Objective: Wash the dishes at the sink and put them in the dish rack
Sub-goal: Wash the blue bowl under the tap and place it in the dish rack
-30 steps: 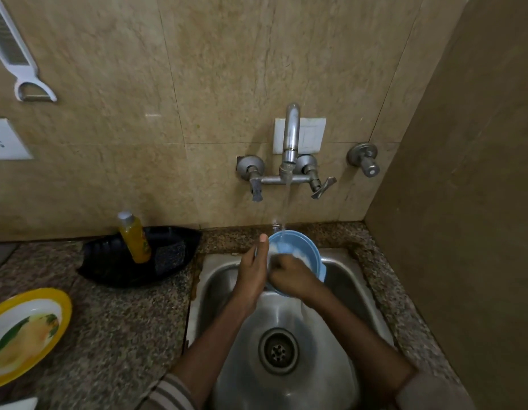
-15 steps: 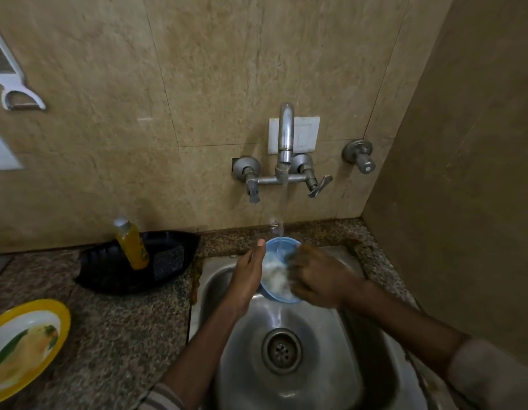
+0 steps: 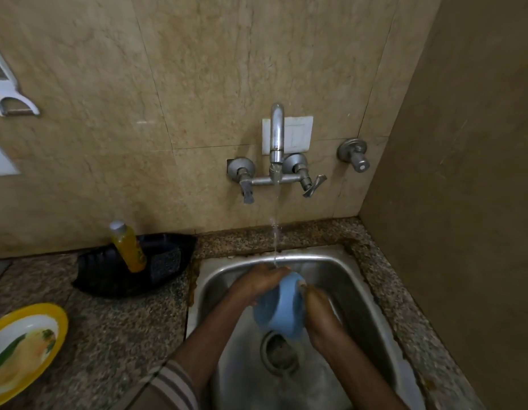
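We see the pale blue plastic bowl (image 3: 279,309) held low over the stainless steel sink basin (image 3: 354,294), just above the round drain (image 3: 279,352). It is turned over: its outer wall and base face up toward us and its mouth tips down and away, so we cannot tell what, if anything, is inside. It is blurred, and we read no mark on it. The left hand (image 3: 257,284) grips its upper left side, fingers curled over the top edge; the right hand (image 3: 319,315) presses flat against its right side. Both hands are closed on the bowl between them. A thin stream of water (image 3: 275,232) falls from the chrome wall tap (image 3: 277,149) and lands on the left hand's fingers at the bowl's top edge. Water sheets across the basin floor.

Out on the speckled granite counter (image 3: 115,329), left of the sink, a black leaf-shaped plastic tray (image 3: 109,276) holds an upright yellow bottle with a silver cap (image 3: 128,247), leaning slightly left, and a dark scrub pad (image 3: 165,266). The bottle's label is too small to read. Nearer left, a yellow-rimmed white plate (image 3: 23,350) carries yellow and green smears. A white peeler (image 3: 8,90) hangs on the tiled wall.
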